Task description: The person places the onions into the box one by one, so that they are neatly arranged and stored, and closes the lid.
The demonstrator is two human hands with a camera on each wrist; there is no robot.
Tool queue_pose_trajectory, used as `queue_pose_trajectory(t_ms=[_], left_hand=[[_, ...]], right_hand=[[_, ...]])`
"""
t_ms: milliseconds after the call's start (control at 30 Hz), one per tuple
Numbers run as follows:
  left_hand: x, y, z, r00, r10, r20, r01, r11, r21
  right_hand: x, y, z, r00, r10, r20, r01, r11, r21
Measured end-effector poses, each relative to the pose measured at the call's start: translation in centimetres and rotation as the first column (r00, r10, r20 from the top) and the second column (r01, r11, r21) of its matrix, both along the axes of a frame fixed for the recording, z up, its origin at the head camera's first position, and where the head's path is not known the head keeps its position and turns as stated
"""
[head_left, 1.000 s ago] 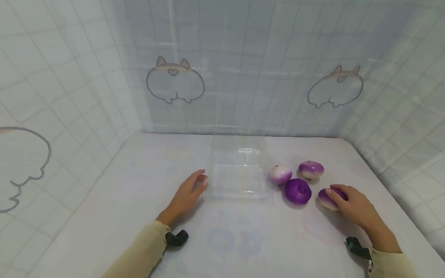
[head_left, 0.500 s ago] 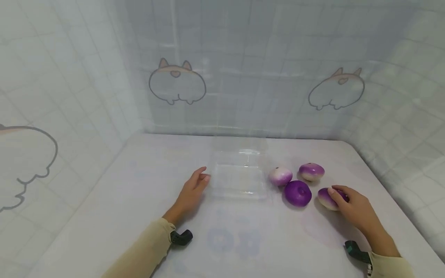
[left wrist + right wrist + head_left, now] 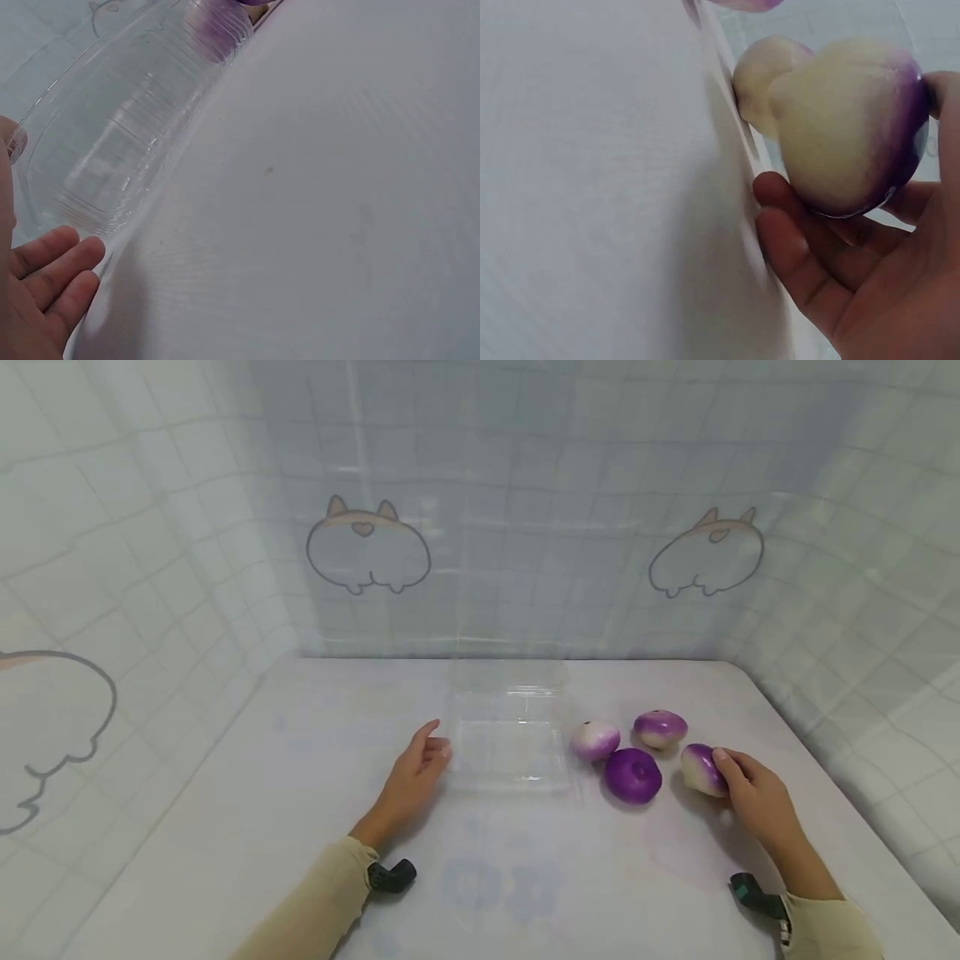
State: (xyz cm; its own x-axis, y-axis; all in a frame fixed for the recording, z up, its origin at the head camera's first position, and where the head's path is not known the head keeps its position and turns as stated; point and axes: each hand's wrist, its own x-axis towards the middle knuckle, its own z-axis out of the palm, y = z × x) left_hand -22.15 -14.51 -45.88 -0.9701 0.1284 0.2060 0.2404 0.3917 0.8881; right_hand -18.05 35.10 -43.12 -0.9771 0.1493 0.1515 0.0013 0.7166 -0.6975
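My right hand [image 3: 765,802] holds a purple-and-white turnip [image 3: 699,770] between thumb and fingers, just above the table. In the right wrist view the held turnip [image 3: 847,127] shows its pale underside, with the fingers along its lower side. Three more turnips lie to its left: a pale purple one [image 3: 596,741], a deep purple one [image 3: 633,776] and a two-toned one [image 3: 660,728]. My left hand [image 3: 408,781] lies beside a clear plastic box [image 3: 510,752], fingers loosely bent at its left side. In the left wrist view its fingertips [image 3: 88,251] are right at the box's end.
The box's transparent lid [image 3: 507,675] stands folded back behind it. The white table [image 3: 330,718] meets a tiled-pattern curtain [image 3: 510,568] at the back and both sides. Each wrist wears a dark camera mount, such as the left mount [image 3: 392,876].
My right hand has lifted the turnip slightly off the table and tipped it, so more of its pale underside shows. The left hand has edged a little closer to the box.
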Motion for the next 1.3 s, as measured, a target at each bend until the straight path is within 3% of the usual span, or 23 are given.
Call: queue_pose_trajectory(t_ms=[133,167,233,267,300,400,500,633,833,1067,1233,1300], left_hand=[[0.0,-0.3,0.0,1.0,-0.004,-0.024,0.003,1.0,-0.025],[0.0,-0.4,0.0,0.999,-0.003,-0.032,0.002,0.999,-0.034],[0.0,-0.6,0.0,0.999,0.002,-0.043,-0.004,0.999,-0.047],[0.0,-0.7,0.0,0.999,0.005,-0.044,-0.007,0.999,-0.048],[0.0,-0.8,0.0,0.999,0.006,-0.042,-0.008,0.999,-0.049],[0.2,-1.0,0.1,1.0,0.002,-0.028,-0.004,0.999,-0.047],[0.2,-1.0,0.0,1.0,-0.006,-0.015,0.005,0.999,-0.048],[0.1,-0.7,-0.1,1.0,-0.015,-0.02,0.014,0.999,-0.043],[0.5,-0.6,-0.7,1.0,0.017,0.008,-0.017,0.998,-0.054],[0.4,-0.2,-0.1,1.0,-0.004,-0.009,0.003,0.999,-0.046],[0.4,-0.1,0.1,1.0,0.006,0.003,-0.005,0.998,-0.064],[0.3,-0.1,0.1,1.0,0.007,0.002,-0.007,0.998,-0.065]], right_hand=[[-0.4,-0.1,0.1,1.0,0.02,0.023,-0.017,0.988,-0.157],[-0.5,-0.1,0.1,0.999,0.031,0.026,-0.024,0.975,-0.22],[-0.7,-0.2,0.1,0.998,0.056,0.035,-0.038,0.918,-0.395],[-0.8,-0.3,0.0,0.997,0.07,0.036,-0.045,0.882,-0.47],[-1.0,-0.3,0.0,0.996,0.089,0.031,-0.056,0.823,-0.565],[-1.4,-0.4,-0.4,0.989,0.147,-0.006,-0.096,0.614,-0.784],[-1.6,-0.3,-0.5,0.979,0.198,-0.045,-0.139,0.493,-0.859],[-1.7,-0.3,0.4,0.963,0.252,-0.091,-0.203,0.466,-0.861],[-3.1,-0.9,2.4,0.949,0.267,-0.166,-0.261,0.374,-0.89],[-5.1,-3.0,4.2,0.933,0.276,-0.233,-0.304,0.252,-0.919],[-5.8,-4.2,4.6,0.932,0.277,-0.233,-0.308,0.267,-0.913],[-6.0,-4.4,4.6,0.929,0.277,-0.243,-0.314,0.248,-0.917]])
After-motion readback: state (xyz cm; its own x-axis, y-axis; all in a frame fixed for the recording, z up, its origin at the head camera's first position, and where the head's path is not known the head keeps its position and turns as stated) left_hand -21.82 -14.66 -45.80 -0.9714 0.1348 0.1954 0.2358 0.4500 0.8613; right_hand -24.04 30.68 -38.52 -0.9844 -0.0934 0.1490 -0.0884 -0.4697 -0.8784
